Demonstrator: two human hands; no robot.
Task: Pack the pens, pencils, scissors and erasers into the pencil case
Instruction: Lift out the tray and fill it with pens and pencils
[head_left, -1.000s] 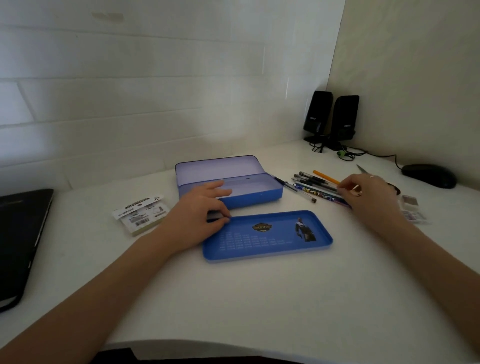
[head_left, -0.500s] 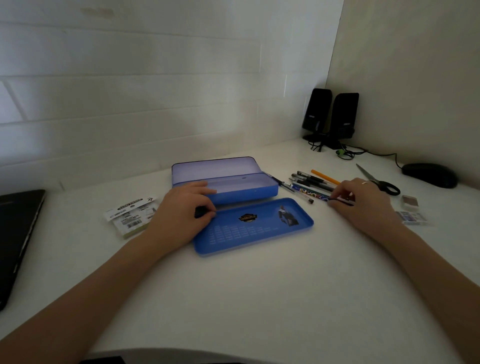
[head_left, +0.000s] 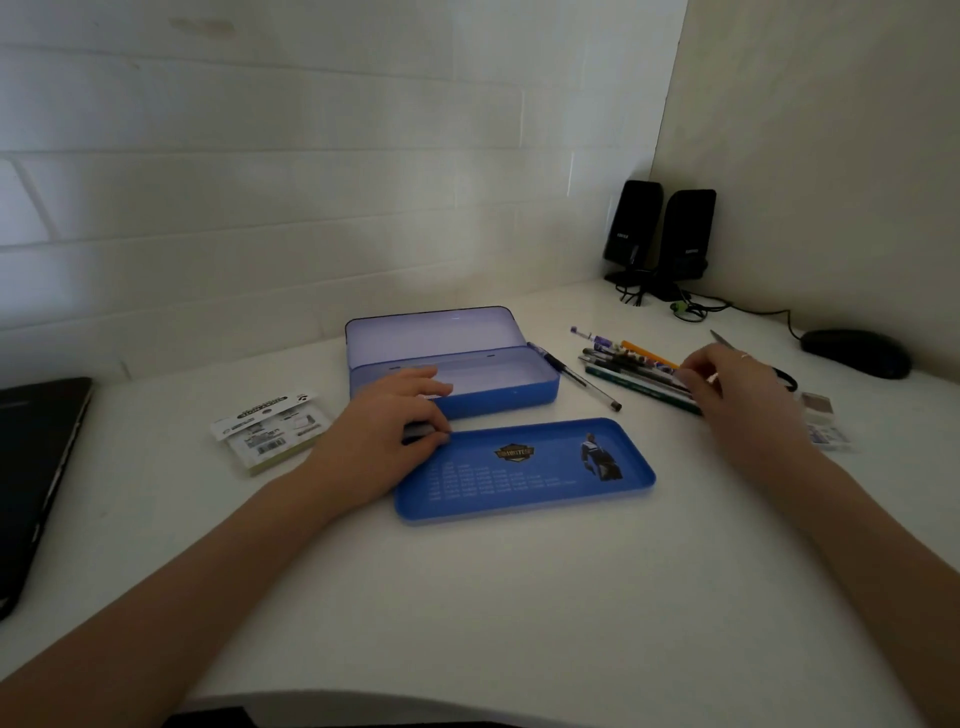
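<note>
The blue pencil case (head_left: 498, 400) stands open at mid-table, its lid (head_left: 431, 332) tipped back. Its blue inner tray (head_left: 524, 478) lies flat in front of it. My left hand (head_left: 384, 436) grips the case's front left wall, fingers over the rim and thumb below. One pen (head_left: 576, 376) lies alone by the case's right end. To the right is a pile of pens and pencils (head_left: 634, 364); my right hand (head_left: 743, 395) has its fingertips curled on their near ends. It hides most of the scissors (head_left: 719, 338). Two erasers (head_left: 818, 405) sit beyond my wrist.
A black laptop (head_left: 31, 467) lies at the left edge and a labelled packet (head_left: 270, 431) beside my left hand. Two black speakers (head_left: 660, 234) with cables fill the back corner. A black mouse (head_left: 854, 353) rests near the right wall.
My right hand has shifted back along the pile to the pencil ends and now covers the scissors' handles. My left hand has stayed on the case.
</note>
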